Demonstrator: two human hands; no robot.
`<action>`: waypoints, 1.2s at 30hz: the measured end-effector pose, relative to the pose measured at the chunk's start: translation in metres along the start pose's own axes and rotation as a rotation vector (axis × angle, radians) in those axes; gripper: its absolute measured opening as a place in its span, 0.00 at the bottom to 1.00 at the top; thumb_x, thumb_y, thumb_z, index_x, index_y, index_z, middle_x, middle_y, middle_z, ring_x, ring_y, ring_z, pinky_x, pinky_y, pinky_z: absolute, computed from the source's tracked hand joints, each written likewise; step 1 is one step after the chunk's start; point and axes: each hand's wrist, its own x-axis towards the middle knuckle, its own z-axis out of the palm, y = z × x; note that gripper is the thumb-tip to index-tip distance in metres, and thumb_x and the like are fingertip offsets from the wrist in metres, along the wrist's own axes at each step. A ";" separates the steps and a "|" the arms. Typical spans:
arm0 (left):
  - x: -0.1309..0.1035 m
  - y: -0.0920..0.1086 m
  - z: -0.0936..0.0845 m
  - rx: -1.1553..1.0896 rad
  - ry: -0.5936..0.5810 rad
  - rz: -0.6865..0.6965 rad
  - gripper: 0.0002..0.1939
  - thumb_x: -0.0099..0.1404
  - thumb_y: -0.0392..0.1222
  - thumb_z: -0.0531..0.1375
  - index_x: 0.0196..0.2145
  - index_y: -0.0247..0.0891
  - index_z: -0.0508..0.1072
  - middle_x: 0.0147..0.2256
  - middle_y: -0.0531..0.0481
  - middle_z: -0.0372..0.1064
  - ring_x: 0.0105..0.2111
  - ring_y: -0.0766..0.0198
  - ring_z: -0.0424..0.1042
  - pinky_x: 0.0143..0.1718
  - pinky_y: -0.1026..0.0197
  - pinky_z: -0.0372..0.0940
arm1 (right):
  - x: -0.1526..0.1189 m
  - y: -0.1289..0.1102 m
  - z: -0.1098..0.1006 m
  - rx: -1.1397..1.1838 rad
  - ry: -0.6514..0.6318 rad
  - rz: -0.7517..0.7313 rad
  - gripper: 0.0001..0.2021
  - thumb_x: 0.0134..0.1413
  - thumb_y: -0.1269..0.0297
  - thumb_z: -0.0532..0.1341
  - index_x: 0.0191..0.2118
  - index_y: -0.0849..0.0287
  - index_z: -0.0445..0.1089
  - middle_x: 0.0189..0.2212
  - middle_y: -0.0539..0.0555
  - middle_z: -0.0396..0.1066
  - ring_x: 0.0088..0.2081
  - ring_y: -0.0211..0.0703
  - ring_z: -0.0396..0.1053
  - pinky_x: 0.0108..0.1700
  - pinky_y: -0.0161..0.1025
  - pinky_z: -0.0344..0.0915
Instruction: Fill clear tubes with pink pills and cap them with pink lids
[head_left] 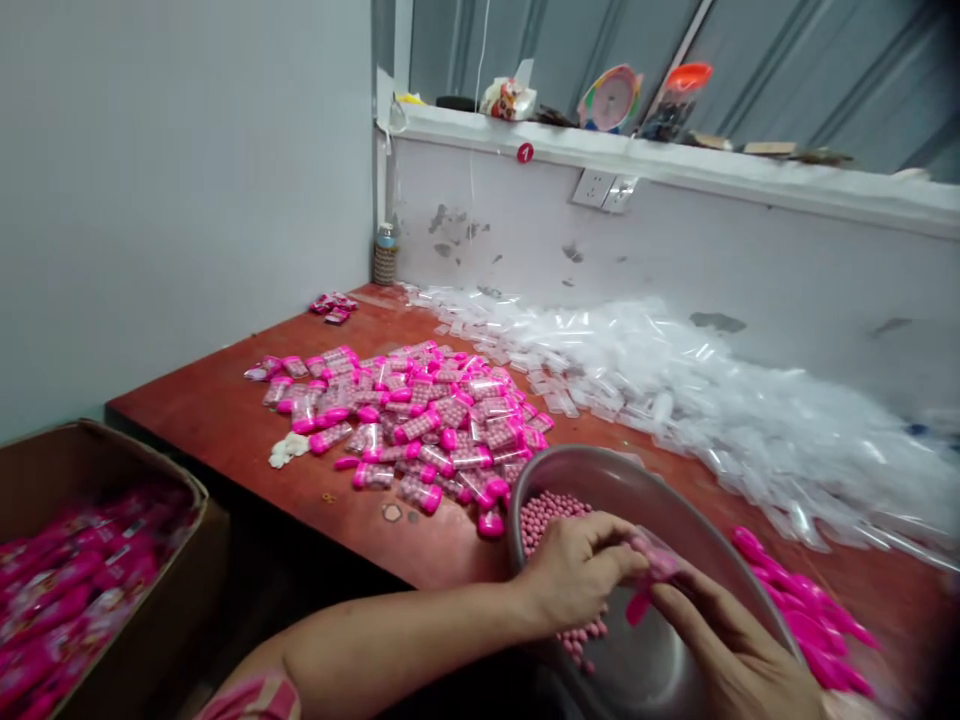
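Note:
Over the grey basin (697,510), my left hand (574,580) and my right hand (739,640) meet at a small clear plastic container (660,558). The left fingers pinch its near end, where a little pink shows through. My right thumb and fingers grip the other end. A bright pink cap-like piece (637,606) hangs below the fingertips; whether it is joined to the container I cannot tell. Pink beads (551,515) lie in the basin's left side, partly hidden behind my left hand and forearm.
Filled pink-capped containers (450,420) are heaped on the red table (202,410). Clear empty containers (675,370) pile along the wall. Loose pink pieces (810,620) lie right of the basin. A cardboard box (201,495) with pink packets stands lower left.

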 end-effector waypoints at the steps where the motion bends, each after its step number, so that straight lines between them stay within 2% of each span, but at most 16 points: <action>1: 0.001 0.000 -0.002 -0.032 -0.024 -0.001 0.12 0.57 0.41 0.57 0.37 0.32 0.74 0.35 0.44 0.72 0.38 0.59 0.70 0.42 0.58 0.64 | -0.001 -0.003 0.001 -0.013 0.002 -0.005 0.20 0.34 0.52 0.65 0.36 0.56 0.73 0.34 0.55 0.75 0.38 0.54 0.72 0.37 0.42 0.72; 3: 0.002 0.000 -0.006 -0.077 -0.068 0.000 0.12 0.58 0.40 0.57 0.37 0.31 0.73 0.35 0.44 0.72 0.38 0.59 0.70 0.40 0.60 0.64 | 0.001 -0.008 0.000 -0.033 -0.013 -0.041 0.20 0.36 0.52 0.64 0.36 0.58 0.73 0.34 0.55 0.75 0.37 0.52 0.72 0.39 0.43 0.71; 5: 0.003 0.003 -0.008 -0.044 -0.096 0.022 0.11 0.59 0.40 0.55 0.37 0.31 0.72 0.36 0.44 0.72 0.37 0.60 0.70 0.40 0.61 0.64 | 0.004 -0.012 -0.006 -0.049 -0.030 -0.145 0.17 0.41 0.55 0.63 0.38 0.58 0.72 0.36 0.55 0.74 0.37 0.50 0.71 0.41 0.43 0.70; 9: 0.004 0.010 -0.012 0.218 -0.187 0.083 0.11 0.61 0.41 0.54 0.37 0.34 0.72 0.35 0.48 0.72 0.36 0.62 0.69 0.39 0.64 0.62 | 0.008 -0.024 -0.023 -0.157 -0.029 -0.469 0.12 0.50 0.63 0.59 0.43 0.55 0.68 0.36 0.53 0.72 0.37 0.43 0.70 0.40 0.39 0.68; 12: 0.003 0.011 -0.011 0.319 -0.221 0.139 0.12 0.62 0.40 0.53 0.39 0.36 0.73 0.35 0.49 0.73 0.36 0.63 0.70 0.40 0.64 0.62 | 0.008 -0.033 -0.025 -0.252 -0.121 -0.629 0.12 0.52 0.66 0.57 0.44 0.54 0.67 0.35 0.54 0.71 0.36 0.42 0.69 0.38 0.38 0.67; 18: -0.005 0.004 -0.010 0.480 -0.148 0.239 0.12 0.63 0.39 0.52 0.38 0.36 0.74 0.35 0.47 0.74 0.36 0.61 0.71 0.39 0.63 0.64 | 0.003 -0.029 -0.019 -0.275 -0.256 -0.638 0.11 0.55 0.67 0.55 0.44 0.56 0.65 0.33 0.54 0.69 0.35 0.40 0.68 0.37 0.36 0.66; 23: -0.011 -0.008 -0.013 0.654 -0.202 0.433 0.11 0.62 0.34 0.52 0.39 0.35 0.72 0.34 0.45 0.74 0.35 0.62 0.72 0.38 0.63 0.66 | -0.005 -0.024 -0.025 -0.324 -0.349 -0.700 0.12 0.56 0.70 0.53 0.47 0.57 0.62 0.32 0.54 0.66 0.34 0.40 0.66 0.35 0.36 0.64; 26: -0.013 -0.013 -0.014 0.776 -0.209 0.571 0.12 0.61 0.31 0.52 0.40 0.34 0.71 0.33 0.44 0.73 0.34 0.62 0.72 0.39 0.61 0.66 | -0.007 -0.023 -0.027 -0.389 -0.361 -0.744 0.14 0.56 0.70 0.52 0.48 0.57 0.61 0.32 0.55 0.66 0.33 0.40 0.65 0.35 0.37 0.64; 28: -0.013 -0.014 -0.013 0.834 -0.209 0.596 0.12 0.60 0.30 0.51 0.39 0.34 0.71 0.33 0.44 0.73 0.34 0.61 0.72 0.39 0.60 0.67 | -0.007 -0.023 -0.026 -0.412 -0.338 -0.753 0.13 0.56 0.70 0.52 0.47 0.57 0.62 0.31 0.54 0.66 0.32 0.40 0.66 0.34 0.37 0.65; 30: -0.012 -0.013 -0.012 0.844 -0.214 0.582 0.12 0.60 0.31 0.51 0.39 0.34 0.71 0.32 0.44 0.73 0.34 0.61 0.72 0.38 0.60 0.67 | -0.005 -0.022 -0.023 -0.424 -0.309 -0.756 0.12 0.56 0.69 0.53 0.46 0.58 0.63 0.31 0.55 0.66 0.33 0.41 0.66 0.35 0.37 0.65; 32: -0.008 -0.009 -0.011 0.768 -0.223 0.495 0.11 0.61 0.32 0.52 0.38 0.35 0.72 0.31 0.45 0.73 0.34 0.61 0.72 0.38 0.60 0.66 | -0.003 -0.021 -0.021 -0.392 -0.275 -0.740 0.11 0.55 0.69 0.54 0.45 0.58 0.65 0.32 0.56 0.68 0.34 0.41 0.67 0.37 0.38 0.66; 34: -0.004 -0.004 -0.009 0.599 -0.236 0.322 0.11 0.61 0.35 0.52 0.36 0.35 0.74 0.30 0.46 0.74 0.32 0.62 0.72 0.36 0.62 0.66 | -0.002 -0.021 -0.022 -0.292 -0.245 -0.666 0.12 0.54 0.68 0.56 0.45 0.57 0.67 0.34 0.56 0.70 0.37 0.42 0.68 0.40 0.39 0.66; 36: 0.001 0.000 -0.007 0.382 -0.212 0.130 0.11 0.61 0.38 0.53 0.36 0.35 0.75 0.31 0.47 0.74 0.33 0.62 0.72 0.36 0.62 0.66 | -0.001 -0.020 -0.026 -0.121 -0.270 -0.515 0.14 0.52 0.66 0.58 0.46 0.55 0.67 0.39 0.55 0.71 0.41 0.43 0.69 0.43 0.40 0.66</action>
